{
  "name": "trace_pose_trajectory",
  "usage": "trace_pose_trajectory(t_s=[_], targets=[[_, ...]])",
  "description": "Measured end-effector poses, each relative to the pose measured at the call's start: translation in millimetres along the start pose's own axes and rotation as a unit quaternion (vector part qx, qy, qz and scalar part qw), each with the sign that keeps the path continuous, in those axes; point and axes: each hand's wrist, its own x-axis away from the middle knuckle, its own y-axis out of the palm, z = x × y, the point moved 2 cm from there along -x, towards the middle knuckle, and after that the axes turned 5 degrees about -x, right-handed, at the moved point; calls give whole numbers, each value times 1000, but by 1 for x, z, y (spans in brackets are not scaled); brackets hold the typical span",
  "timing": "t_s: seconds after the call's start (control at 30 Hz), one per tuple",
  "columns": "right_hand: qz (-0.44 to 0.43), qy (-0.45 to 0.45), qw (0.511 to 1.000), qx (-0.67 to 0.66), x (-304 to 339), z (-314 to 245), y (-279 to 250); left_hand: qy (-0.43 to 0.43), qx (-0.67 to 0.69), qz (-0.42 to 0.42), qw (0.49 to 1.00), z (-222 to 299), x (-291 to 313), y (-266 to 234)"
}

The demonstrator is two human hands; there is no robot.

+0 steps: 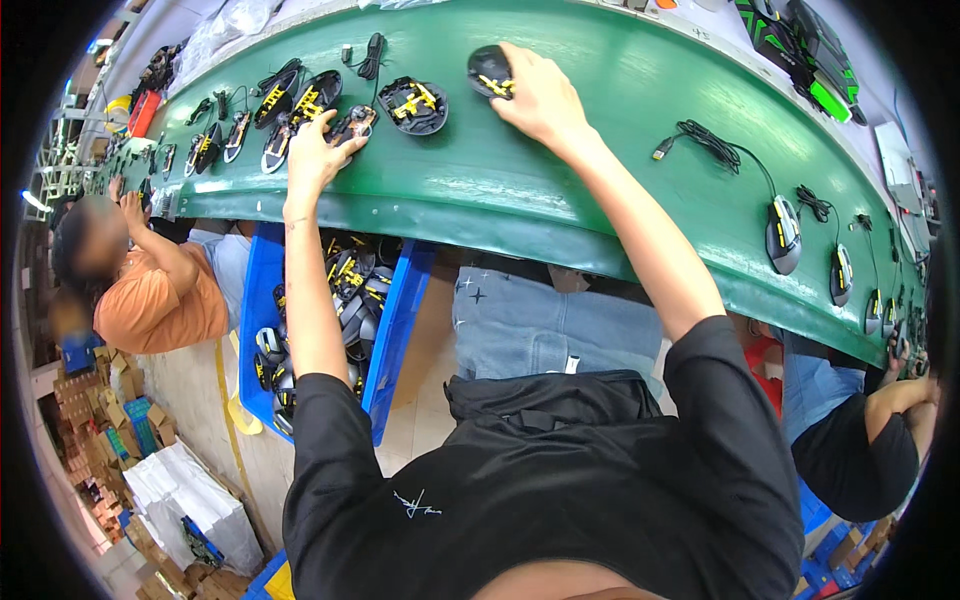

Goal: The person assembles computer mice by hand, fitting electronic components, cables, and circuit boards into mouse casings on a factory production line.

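My right hand (545,100) grips a black mouse top shell (487,70) with yellow parts inside, at the far middle of the green belt. My left hand (315,160) reaches to the left, its thumb and fingers closed about the edge of a mouse base (355,122) with a circuit board on it. From that base a cable (372,58) runs to the back. Between my hands lies another open mouse shell (413,105), its yellow parts facing up. Left of my left hand sit another mouse base (275,148) and a long black shell (318,95).
Assembled mice, one a black-and-grey mouse (783,235) with its cable, line the right of the belt (600,180). Below the belt at left, a blue crate (395,340) holds many mouse shells. A co-worker in orange (165,300) sits left; another person (860,450) sits right.
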Motion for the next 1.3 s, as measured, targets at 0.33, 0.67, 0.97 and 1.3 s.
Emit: trace_pose_trajectory(t_s=[0.33,0.67,0.97,1.3], targets=[[56,229,971,-37,76,49,-104,-101,498,-235,828,23,-54,-17],[68,249,965,-33,135,49,-148,31,774,-203,599,172,-83,-62],[94,192,977,-24,168,24,-150,-93,872,-304,373,266,97,4],[204,120,967,-97,165,-5,-118,-145,914,-280,257,253,143,24]])
